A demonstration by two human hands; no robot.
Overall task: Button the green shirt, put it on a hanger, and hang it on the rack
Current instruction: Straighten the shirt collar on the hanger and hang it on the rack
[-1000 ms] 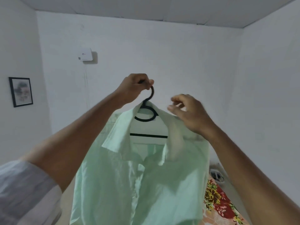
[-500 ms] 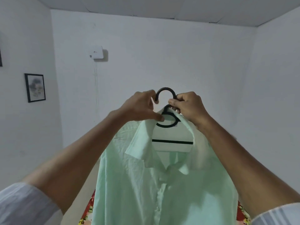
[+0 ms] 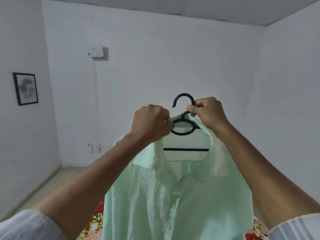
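Green shirt (image 3: 173,196) on black hanger (image 3: 183,99): right hand (image 3: 207,113) pinches hook's stem; left hand (image 3: 152,122), beside it, grips collar.

Pale grey-white finely striped sleeves (image 3: 29,224), pushed up to the elbows; bare forearms.

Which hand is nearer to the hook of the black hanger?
Right. The right hand pinches the hanger at the base of its hook; the left hand is lower, holding the green shirt collar.
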